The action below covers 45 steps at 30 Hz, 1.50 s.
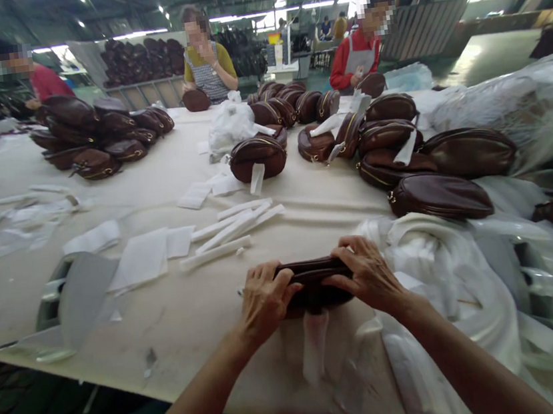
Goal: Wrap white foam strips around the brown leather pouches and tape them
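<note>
A dark brown leather pouch [314, 281] rests at the near edge of the cream work table [179, 313]. My left hand [265, 299] grips its left end, fingers curled over the top. My right hand [367, 275] grips its right end the same way. A white paper strip [315, 346] hangs down from under the pouch. Beside my right hand lies crumpled white wrapping [445, 267]. Rolled white paper strips [231, 229] lie just beyond the pouch.
Brown pouches are piled at the right [439, 195], middle [257, 157] and far left [97, 138]. Flat white sheets [141, 257] and a grey board [83, 298] lie to the left. Clear plastic bags [510, 104] fill the right. Three people work across the table.
</note>
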Available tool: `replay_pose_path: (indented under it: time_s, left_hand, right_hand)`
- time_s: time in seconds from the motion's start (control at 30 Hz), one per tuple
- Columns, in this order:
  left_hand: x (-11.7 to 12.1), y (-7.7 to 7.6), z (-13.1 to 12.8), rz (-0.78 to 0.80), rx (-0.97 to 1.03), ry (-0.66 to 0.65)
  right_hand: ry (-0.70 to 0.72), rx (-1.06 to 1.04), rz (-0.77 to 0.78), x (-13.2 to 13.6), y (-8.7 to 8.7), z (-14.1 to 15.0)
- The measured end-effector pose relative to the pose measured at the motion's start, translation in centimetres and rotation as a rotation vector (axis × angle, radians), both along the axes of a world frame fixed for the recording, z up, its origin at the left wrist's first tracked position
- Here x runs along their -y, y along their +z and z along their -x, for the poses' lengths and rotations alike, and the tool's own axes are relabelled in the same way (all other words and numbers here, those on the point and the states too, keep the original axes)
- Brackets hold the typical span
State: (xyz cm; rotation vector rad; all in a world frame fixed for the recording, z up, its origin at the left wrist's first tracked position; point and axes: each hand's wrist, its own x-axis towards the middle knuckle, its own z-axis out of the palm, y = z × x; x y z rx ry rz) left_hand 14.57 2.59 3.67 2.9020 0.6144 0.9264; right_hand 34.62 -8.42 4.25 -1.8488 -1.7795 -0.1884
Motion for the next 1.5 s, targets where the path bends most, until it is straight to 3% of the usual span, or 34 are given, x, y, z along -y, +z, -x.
replay_pose_path:
  time_s: [0.13, 0.23, 0.33, 0.43, 0.77, 0.93, 1.03, 1.2, 1.33, 1.5]
  left_hand:
    - [-1.8, -0.7, 0.7, 0.061, 0.196, -0.01]
    - [-2.8, -0.7, 1.4, 0.006, 0.209, -0.063]
    - [-3.1, -0.7, 2.0, -0.082, 0.147, -0.143]
    - [-2.8, -0.5, 2.0, -0.091, 0.064, -0.133]
    - [-1.9, 1.7, -1.4, -0.009, -0.341, -0.132]
    - [-2.4, 1.5, -1.1, 0.028, -0.312, -0.115]
    - [-2.1, 1.4, -1.0, 0.025, -0.317, -0.115]
    - [-1.7, 1.7, -0.9, 0.024, -0.387, -0.122]
    - [-1.8, 2.1, -0.3, 0.039, -0.41, -0.213]
    - [-1.6, 2.0, 0.0, 0.072, -0.412, -0.234]
  right_hand:
    - [0.072, -0.019, -0.076, -1.2, -0.7, 0.4]
    - [0.12, 0.013, -0.141, -1.4, -1.0, 1.4]
    - [0.134, 0.059, -0.201, -1.2, -1.5, 2.1]
    - [0.133, 0.07, -0.223, -1.1, -2.0, 2.3]
    - [0.071, 0.018, -0.152, -1.1, -2.5, 2.0]
    - [0.083, 0.098, -0.336, 1.1, -1.8, 3.8]
    - [0.21, 0.129, -0.253, 2.6, -2.1, 5.7]
    - [0.152, 0.074, -0.118, 3.2, -3.0, 7.5]
    - [0.212, 0.026, -0.054, 3.4, -3.0, 6.9]
    - [0.169, 0.049, -0.141, 3.4, -3.4, 6.7]
